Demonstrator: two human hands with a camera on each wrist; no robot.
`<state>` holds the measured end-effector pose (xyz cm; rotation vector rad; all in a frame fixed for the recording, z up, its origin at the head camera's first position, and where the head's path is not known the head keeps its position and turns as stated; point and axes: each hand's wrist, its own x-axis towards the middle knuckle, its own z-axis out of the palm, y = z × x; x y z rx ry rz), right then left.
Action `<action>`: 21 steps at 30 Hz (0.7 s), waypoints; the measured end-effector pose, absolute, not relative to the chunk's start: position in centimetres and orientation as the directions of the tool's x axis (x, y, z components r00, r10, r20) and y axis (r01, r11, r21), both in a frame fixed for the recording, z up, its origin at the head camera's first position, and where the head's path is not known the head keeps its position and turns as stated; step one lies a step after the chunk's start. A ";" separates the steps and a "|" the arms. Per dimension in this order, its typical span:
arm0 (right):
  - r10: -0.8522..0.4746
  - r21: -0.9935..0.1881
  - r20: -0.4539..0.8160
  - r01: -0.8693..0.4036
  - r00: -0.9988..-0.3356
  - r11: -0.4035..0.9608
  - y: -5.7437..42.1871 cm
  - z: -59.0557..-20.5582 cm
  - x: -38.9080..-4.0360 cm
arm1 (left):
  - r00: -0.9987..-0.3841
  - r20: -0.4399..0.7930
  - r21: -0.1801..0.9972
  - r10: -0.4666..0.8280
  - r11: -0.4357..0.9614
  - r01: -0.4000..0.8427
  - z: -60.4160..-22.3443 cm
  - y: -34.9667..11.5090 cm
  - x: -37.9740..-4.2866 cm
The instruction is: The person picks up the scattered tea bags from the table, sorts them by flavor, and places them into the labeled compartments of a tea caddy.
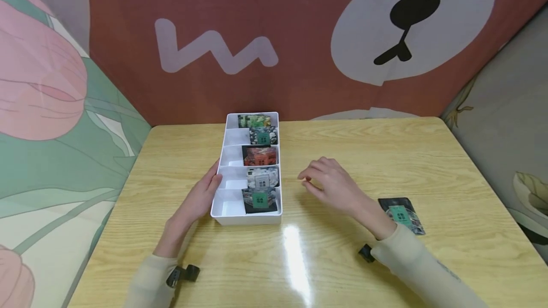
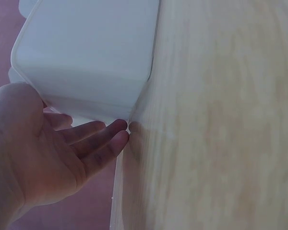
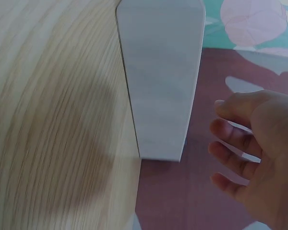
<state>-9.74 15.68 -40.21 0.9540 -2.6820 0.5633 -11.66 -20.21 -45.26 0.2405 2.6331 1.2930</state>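
Observation:
A long white compartment box point(image 1: 231, 202) stands lengthwise on the table. Small printed packets lie toward the right in its compartments: a green one point(image 1: 254, 120) at the far end, a red one point(image 1: 260, 156) in the middle, a pale one point(image 1: 262, 178) nearer, and a dark one with a green label point(image 1: 259, 200) at the near end. My left hand point(image 1: 200, 197) rests against the box's left side, its fingers fairly straight along the wall in the left wrist view. Right of the box, my right hand point(image 1: 335, 185) hovers apart from it, fingers loosely bent, holding nothing.
Another dark packet with a green label point(image 1: 401, 215) lies on the wooden table point(image 1: 325, 270), beside the right forearm. A brown printed cloth point(image 1: 295, 84) hangs behind the table, with floral cloth point(image 1: 107, 132) at the left.

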 end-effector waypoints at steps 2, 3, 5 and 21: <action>-0.551 -0.252 0.340 -0.638 -0.762 0.727 16.6 -40.3 -9.7 | -0.968 -0.109 0.795 0.227 0.604 0.052 -45.2 -20.1 -11.6; -0.550 -0.244 0.340 -0.636 -0.763 0.732 17.1 -40.3 -9.7 | -0.968 -0.109 0.796 0.225 0.603 0.051 -45.2 -20.1 -11.6; -0.539 -0.236 0.351 -0.629 -0.766 0.740 18.1 -40.4 -9.5 | -0.968 -0.115 0.800 0.223 0.598 0.043 -45.2 -20.0 -11.7; -0.439 -0.224 0.295 -0.509 -0.848 0.831 24.6 -42.2 -7.8 | -0.970 -0.137 0.788 0.200 0.616 0.016 -45.0 -20.1 -11.5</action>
